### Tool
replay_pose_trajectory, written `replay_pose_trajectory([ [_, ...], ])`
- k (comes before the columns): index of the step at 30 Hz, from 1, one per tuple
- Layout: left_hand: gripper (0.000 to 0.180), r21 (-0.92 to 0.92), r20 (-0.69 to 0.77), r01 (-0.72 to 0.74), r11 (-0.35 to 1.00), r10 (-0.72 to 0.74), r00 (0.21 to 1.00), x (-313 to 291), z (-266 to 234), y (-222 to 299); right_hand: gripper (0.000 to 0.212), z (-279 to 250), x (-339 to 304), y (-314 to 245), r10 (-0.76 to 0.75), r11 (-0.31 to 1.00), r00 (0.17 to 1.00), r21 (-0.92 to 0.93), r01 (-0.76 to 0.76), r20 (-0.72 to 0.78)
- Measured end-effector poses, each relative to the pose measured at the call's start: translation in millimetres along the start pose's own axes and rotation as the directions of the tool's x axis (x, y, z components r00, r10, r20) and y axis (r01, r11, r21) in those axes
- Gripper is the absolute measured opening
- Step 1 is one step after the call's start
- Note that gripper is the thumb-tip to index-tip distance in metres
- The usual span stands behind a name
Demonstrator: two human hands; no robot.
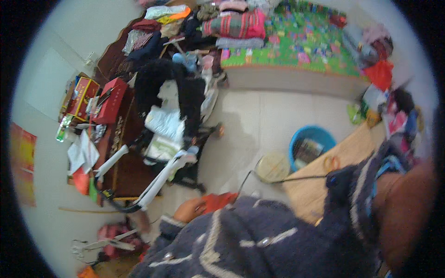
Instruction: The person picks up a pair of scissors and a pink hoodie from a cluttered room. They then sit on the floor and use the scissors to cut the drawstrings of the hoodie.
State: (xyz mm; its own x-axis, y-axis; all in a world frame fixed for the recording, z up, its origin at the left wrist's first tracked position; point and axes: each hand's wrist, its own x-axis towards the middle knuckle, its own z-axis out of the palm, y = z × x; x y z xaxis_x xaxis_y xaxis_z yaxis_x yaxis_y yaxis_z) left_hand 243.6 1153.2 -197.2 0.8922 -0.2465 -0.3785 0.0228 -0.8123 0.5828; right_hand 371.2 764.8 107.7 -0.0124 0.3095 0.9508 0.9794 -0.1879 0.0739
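Your right forearm (405, 213) blurs near the lens and is cut off by the dark rim, its hand out of sight. What seems your left hand (187, 211) is too blurred to read its grip; your jacket (287, 241) partly hides the red thing (217, 201) beside it.

there is one stroller (188, 102), one blue tub (328, 135) and two red boxes (112, 103).

L hand (187, 211) at approx. 7 o'clock, just past cuff, fingers unclear, R arm (408, 208) at 4 o'clock, bare, v. close, blurred, hand pose indistinct
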Motion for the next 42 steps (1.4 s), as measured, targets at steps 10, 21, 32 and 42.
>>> replay_pose_trajectory([
  [10, 0.026, -0.043, 0.088, -0.119, 0.992, 0.123, 0.989, 85, -54, -10, 0.042, 38, 27, 119, -0.018, 1.0, 1.0, -0.018, 0.018, -0.01],
  [21, 0.026, -0.048, -0.086, -0.194, 0.98, 0.19, 0.978, 227, -152, -48, 0.04, 158, 91, 190, 0.073, 0.993, 0.997, -0.093, -0.072, 0.005],
  [32, 0.026, -0.115, -0.111, -0.186, 0.976, 0.174, 0.978, 323, -188, -86, 0.034, 206, -27, 291, 0.792, 0.61, 0.567, -0.246, -0.753, 0.228],
  [42, 0.027, 0.023, 0.046, -0.301, 0.953, 0.299, 0.953, 453, -234, -23, 0.014, 162, -132, 382, 0.945, 0.325, 0.319, -0.106, -0.94, 0.069],
])
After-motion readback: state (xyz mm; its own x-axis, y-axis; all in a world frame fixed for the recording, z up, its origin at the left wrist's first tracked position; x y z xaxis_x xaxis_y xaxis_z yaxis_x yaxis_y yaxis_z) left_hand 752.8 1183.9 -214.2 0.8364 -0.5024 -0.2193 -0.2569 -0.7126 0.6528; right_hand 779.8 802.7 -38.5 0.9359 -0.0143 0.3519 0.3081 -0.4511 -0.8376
